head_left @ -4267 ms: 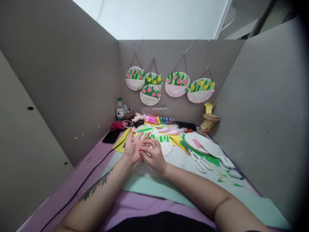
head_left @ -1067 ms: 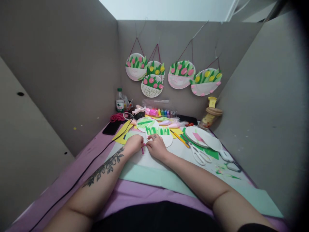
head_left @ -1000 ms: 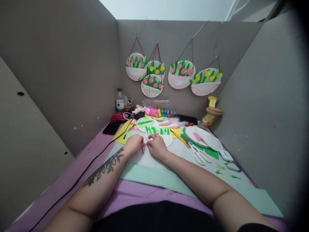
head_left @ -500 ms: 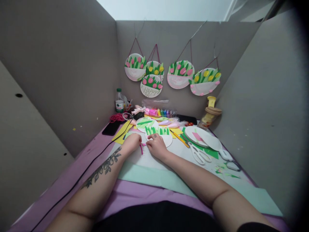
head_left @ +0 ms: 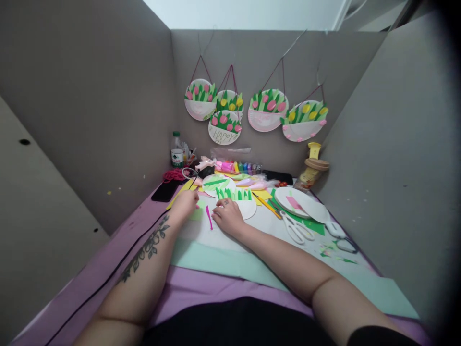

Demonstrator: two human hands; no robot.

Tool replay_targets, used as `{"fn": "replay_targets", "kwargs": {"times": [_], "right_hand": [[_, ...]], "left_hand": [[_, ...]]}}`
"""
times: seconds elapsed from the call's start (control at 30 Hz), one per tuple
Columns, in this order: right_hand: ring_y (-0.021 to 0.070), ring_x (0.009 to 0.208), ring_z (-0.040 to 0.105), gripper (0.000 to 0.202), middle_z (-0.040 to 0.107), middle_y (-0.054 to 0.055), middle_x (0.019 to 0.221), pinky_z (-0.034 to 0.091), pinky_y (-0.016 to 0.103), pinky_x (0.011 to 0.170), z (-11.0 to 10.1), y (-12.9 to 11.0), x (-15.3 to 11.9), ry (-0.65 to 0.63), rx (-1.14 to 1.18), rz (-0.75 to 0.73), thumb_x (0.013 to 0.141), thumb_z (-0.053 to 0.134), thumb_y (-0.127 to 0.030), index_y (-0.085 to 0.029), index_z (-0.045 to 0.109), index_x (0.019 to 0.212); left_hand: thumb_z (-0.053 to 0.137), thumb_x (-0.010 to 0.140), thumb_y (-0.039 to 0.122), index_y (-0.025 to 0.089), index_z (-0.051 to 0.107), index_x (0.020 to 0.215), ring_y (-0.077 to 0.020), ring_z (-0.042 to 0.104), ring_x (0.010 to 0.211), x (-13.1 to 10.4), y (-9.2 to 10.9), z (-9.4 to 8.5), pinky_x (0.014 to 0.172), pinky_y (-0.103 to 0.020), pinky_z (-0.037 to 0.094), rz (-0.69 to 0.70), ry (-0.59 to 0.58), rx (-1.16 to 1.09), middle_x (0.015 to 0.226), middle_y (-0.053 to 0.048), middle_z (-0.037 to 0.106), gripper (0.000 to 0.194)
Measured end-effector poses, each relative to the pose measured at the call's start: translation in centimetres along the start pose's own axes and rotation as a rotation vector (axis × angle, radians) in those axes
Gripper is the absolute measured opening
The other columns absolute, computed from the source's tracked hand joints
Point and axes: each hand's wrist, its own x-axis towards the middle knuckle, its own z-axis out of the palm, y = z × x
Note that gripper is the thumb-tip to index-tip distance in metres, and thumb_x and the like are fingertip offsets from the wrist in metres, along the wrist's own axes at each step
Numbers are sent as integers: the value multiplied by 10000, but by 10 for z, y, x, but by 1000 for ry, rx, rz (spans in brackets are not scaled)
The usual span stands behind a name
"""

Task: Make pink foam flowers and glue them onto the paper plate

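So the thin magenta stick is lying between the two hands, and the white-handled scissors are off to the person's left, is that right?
Not quite: the white-handled scissors are off to the person's right, as the head view shows. The thin magenta stick does lie between the left hand and the right hand.

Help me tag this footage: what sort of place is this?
Probably a craft table in a partitioned booth: grey panels enclose it, paper-plate flower baskets hang behind, and white scissors lie near paper scraps.
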Motion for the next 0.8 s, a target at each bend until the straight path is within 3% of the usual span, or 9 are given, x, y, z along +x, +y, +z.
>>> {"fn": "replay_targets", "kwargs": {"times": [0.13, 0.23, 0.33, 0.43, 0.6, 0.8], "right_hand": [[251, 1052, 503, 165, 647, 61, 1071, 392, 388, 860, -1, -2, 0, -28, -4, -6, 869, 595, -272, -245, 757, 887], [251, 1046, 508, 177, 647, 62, 1068, 394, 387, 855, -1, -2, 1, -38, -12, -19, 876, 583, -265, -242, 758, 870], [258, 1068, 504, 175, 642, 63, 1086, 392, 395, 861, -1, -2, 2, -51, -6, -31, 877, 584, -259, -243, 759, 873], [261, 1079, 499, 180, 642, 63, 1093, 393, 402, 874, -2, 1, 2, -48, 41, -5, 877, 581, -250, -250, 755, 922], [228, 1010, 523, 335, 654, 72, 1032, 416, 368, 884, -3, 13, 0, 49, 189, 107, 840, 516, -80, -206, 711, 1082], [227, 963, 556, 290, 652, 82, 958, 444, 370, 879, -13, 29, 4, 243, 307, 114, 827, 514, -91, -181, 726, 1004]], "left_hand": [[612, 743, 234, 178, 726, 824, -191, 627, 833, 5, -10, 3, 722, -232, 415, -40, -14, 56, 807, -66, 713, 151], [658, 731, 275, 182, 726, 939, -222, 629, 928, 11, -12, 13, 777, -254, 427, -38, -17, 74, 904, -92, 717, 238], [655, 746, 283, 174, 720, 984, -248, 614, 1013, 15, -12, 19, 832, -278, 426, -18, -18, 86, 998, -123, 706, 269], [623, 771, 269, 168, 726, 926, -250, 629, 972, 15, -11, 21, 825, -288, 428, 4, -32, 98, 967, -123, 707, 211], [611, 772, 266, 161, 704, 848, -255, 632, 931, 11, -9, 18, 799, -292, 430, 22, -24, 103, 916, -115, 695, 160], [547, 779, 198, 159, 651, 866, -241, 630, 861, 1, -3, 4, 749, -303, 441, 5, 132, -86, 864, -101, 690, 141]]}}
